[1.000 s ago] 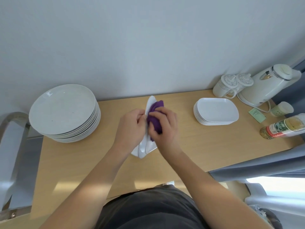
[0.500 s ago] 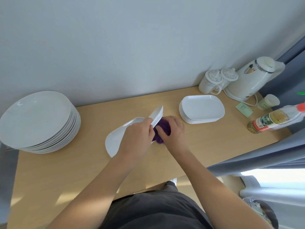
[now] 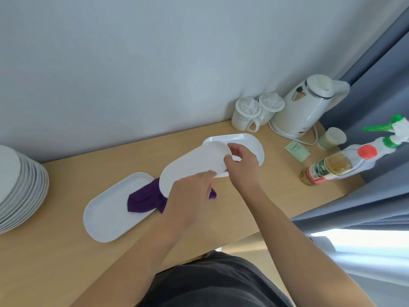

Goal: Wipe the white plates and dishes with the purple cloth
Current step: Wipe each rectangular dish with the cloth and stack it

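Now L hand & R hand each grip raised dish by its rim, over purple cloth.

The person's forearms are bare along the whole length in view, down to the left hand and the right hand. The torso is covered by a dark charcoal garment of soft, matte fabric, one even colour, with light creases.
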### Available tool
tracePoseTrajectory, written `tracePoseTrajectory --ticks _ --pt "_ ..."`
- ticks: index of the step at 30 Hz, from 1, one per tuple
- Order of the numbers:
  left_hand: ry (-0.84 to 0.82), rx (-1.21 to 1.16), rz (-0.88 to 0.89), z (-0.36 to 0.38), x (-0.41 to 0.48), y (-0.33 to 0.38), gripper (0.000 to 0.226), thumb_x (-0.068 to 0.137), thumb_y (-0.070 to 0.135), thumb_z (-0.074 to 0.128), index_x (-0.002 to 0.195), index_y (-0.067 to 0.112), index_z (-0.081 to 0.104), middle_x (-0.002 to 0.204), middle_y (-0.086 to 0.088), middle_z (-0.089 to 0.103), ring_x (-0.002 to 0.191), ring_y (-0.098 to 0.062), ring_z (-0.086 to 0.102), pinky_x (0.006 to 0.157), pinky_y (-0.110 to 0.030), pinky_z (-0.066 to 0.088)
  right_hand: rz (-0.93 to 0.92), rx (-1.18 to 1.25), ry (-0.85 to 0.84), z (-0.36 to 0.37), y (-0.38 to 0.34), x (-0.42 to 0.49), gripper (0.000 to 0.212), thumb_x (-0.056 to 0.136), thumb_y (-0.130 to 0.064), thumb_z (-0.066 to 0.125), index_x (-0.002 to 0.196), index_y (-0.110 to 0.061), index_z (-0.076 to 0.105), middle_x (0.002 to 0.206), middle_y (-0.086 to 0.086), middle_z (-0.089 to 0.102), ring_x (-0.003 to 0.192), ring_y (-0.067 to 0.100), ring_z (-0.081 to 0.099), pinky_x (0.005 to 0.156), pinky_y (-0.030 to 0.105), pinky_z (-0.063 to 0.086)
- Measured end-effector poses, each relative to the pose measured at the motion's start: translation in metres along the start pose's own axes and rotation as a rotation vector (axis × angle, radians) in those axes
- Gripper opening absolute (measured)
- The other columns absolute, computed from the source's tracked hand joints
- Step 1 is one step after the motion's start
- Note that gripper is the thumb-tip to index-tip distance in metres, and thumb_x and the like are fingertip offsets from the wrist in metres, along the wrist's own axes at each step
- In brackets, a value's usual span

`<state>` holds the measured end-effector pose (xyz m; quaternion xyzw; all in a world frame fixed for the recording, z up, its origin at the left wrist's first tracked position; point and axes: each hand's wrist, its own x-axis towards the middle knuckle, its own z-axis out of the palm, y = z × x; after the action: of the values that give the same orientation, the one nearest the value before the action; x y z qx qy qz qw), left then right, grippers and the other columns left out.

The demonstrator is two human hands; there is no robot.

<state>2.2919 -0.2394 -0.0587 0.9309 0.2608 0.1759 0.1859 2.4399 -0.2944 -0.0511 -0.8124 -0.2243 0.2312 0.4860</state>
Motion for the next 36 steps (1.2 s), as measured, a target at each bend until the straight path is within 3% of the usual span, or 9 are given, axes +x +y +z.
tracePoseTrajectory --ticks 2,5,10,13,16,24,29,33,36 --pt "0.025 -0.126 -0.098 0.007 0.008 0.004 0.015 0.092 0.021 0.056 0.093 0.018 0.07 0.078 0.007 0.069 0.07 -0.014 0.063 0.063 -0.029 0.054 0.003 0.049 0.043 -0.016 0.009 0.014 0.033 0.093 -0.008 0.055 0.122 -0.017 0.065 0.11 -0.014 0.065 0.094 -0.016 0.057 0.084 0.013 0.05" --pt "0.106 -0.141 -0.305 0.014 0.019 0.0 0.028 0.099 0.026 0.053 0.123 0.016 0.065 0.128 0.003 0.062 0.117 -0.018 0.054 0.097 -0.033 0.046 0.042 0.128 0.094 -0.041 0.025 0.033 0.034 0.093 -0.007 0.053 0.123 -0.019 0.065 0.115 -0.013 0.066 0.109 -0.004 0.059 0.09 0.025 0.053" --pt "0.122 -0.146 -0.646 0.025 0.041 -0.011 0.038 0.097 0.032 0.056 0.129 0.012 0.055 0.12 -0.003 0.053 0.097 -0.023 0.058 0.084 -0.036 0.049 0.082 0.248 0.121 -0.069 0.042 0.055 0.034 0.094 -0.006 0.053 0.118 -0.026 0.065 0.112 -0.018 0.066 0.11 -0.001 0.059 0.092 0.022 0.049" --pt "0.056 -0.201 -0.672 0.035 0.056 -0.01 0.024 0.098 0.028 0.054 0.102 0.008 0.066 0.093 -0.002 0.065 0.084 -0.021 0.061 0.067 -0.028 0.044 0.091 0.268 0.109 -0.077 0.05 0.062 0.034 0.095 -0.006 0.052 0.12 -0.027 0.063 0.112 -0.019 0.065 0.103 -0.011 0.059 0.086 0.014 0.047" --pt "0.059 -0.192 -0.666 0.045 0.072 -0.007 0.023 0.097 0.02 0.055 0.087 0.002 0.066 0.081 -0.008 0.066 0.078 -0.025 0.06 0.063 -0.029 0.044 0.107 0.225 0.113 -0.081 0.062 0.069 0.037 0.093 -0.002 0.05 0.119 -0.025 0.063 0.107 -0.02 0.065 0.083 -0.016 0.06 0.07 0.006 0.045" --pt "-0.012 -0.121 -0.696 0.076 0.097 -0.016 0.02 0.098 0.014 0.053 0.094 0.003 0.069 0.09 -0.009 0.058 0.08 -0.023 0.052 0.069 -0.028 0.036 0.154 0.017 0.04 -0.085 0.092 0.09 0.041 0.087 -0.002 0.053 0.115 -0.025 0.07 0.097 -0.015 0.071 0.09 0.003 0.064 0.08 0.022 0.051" --pt "0.003 -0.095 -0.707 0.081 0.102 -0.02 0.022 0.099 0.014 0.051 0.105 0.005 0.07 0.088 -0.01 0.055 0.078 -0.024 0.051 0.069 -0.029 0.036 0.117 -0.022 -0.001 -0.083 0.093 0.102 0.037 0.088 -0.004 0.056 0.112 -0.028 0.069 0.094 -0.015 0.068 0.077 -0.003 0.057 0.061 0.005 0.041" --pt "0.059 -0.083 -0.734 0.081 0.101 -0.023 0.027 0.098 0.015 0.055 0.119 0.007 0.069 0.103 -0.007 0.052 0.084 -0.025 0.054 0.075 -0.032 0.043 0.121 -0.056 -0.029 -0.079 0.096 0.108 0.04 0.088 -0.011 0.062 0.125 -0.025 0.063 0.12 -0.014 0.06 0.098 0.005 0.057 0.066 0.003 0.039" --pt "0.057 -0.143 -0.799 0.083 0.098 -0.024 0.033 0.099 0.018 0.056 0.129 0.01 0.064 0.12 -0.007 0.051 0.098 -0.026 0.057 0.087 -0.034 0.047 0.151 0.019 -0.044 -0.076 0.096 0.108 0.041 0.087 -0.007 0.06 0.124 -0.024 0.06 0.119 -0.017 0.063 0.11 0.008 0.06 0.073 0.004 0.044"
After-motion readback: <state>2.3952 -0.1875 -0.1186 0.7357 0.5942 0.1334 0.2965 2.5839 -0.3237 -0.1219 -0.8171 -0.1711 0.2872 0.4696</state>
